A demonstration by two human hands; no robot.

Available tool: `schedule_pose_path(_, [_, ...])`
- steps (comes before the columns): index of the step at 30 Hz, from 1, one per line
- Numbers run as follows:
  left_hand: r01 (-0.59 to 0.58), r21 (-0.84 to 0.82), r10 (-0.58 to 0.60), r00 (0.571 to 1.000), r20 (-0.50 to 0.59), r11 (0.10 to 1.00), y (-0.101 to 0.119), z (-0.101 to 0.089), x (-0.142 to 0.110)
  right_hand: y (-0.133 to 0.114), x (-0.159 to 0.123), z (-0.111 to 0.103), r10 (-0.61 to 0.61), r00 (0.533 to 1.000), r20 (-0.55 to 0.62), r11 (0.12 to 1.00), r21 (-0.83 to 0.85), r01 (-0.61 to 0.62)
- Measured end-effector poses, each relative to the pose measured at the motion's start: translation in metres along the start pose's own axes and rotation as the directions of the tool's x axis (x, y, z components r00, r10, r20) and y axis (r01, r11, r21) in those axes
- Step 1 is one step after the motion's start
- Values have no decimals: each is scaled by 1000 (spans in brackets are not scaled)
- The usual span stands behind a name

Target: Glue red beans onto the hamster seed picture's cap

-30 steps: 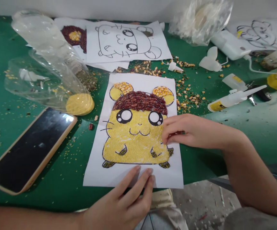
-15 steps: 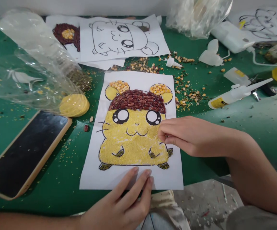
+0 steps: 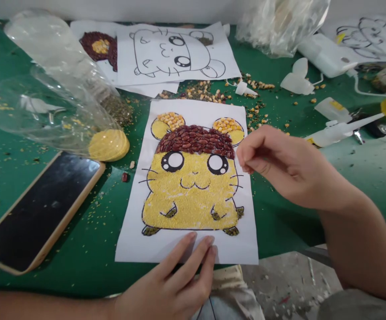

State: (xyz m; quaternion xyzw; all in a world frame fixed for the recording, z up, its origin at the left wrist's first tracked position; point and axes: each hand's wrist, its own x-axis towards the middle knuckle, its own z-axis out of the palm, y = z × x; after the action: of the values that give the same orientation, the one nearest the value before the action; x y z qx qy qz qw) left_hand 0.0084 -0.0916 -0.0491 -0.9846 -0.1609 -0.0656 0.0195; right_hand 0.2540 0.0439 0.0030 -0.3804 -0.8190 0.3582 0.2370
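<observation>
A sheet of white paper lies before me with a hamster picture covered in yellow grains, dark red beans on the head and corn kernels on the ears. Green seeds fill the feet and paws. My left hand rests its outstretched fingertips on the bottom margin of the sheet. Above the right edge of the paper, beside the hamster's eye, my right hand is raised with thumb and fingers pinched together. What they hold, if anything, is hidden.
To the left lie a phone and a clear plastic bottle with yellow grains. Loose corn and seeds are scattered behind the sheet, near other drawings. A glue bottle, a white device and a plastic bag are on the right.
My right hand has lifted off the hamster's right cheek and moved up and to the right, still pinched, uncovering the whiskers there. My left hand stays on the paper.
</observation>
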Motion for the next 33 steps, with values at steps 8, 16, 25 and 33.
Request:
schedule_pose_path(8, [-14,21,14,1000,-19,1000,0,1,-1,5,3,5,-13,921,-389,981,-183,-63])
schedule_pose_path(16, [10,41,-9,1000,-24,999,0,1,0,12,5,3,5,910,-414,966,-234,-112])
schedule_pose_path(25, [12,63,-8,999,-52,998,0,0,1,24,3,-8,-22,976,-215,894,-442,-77])
schedule_pose_path(33, [35,76,-28,995,-91,997,0,1,0,8,-55,24,51,994,-98,718,-688,-105])
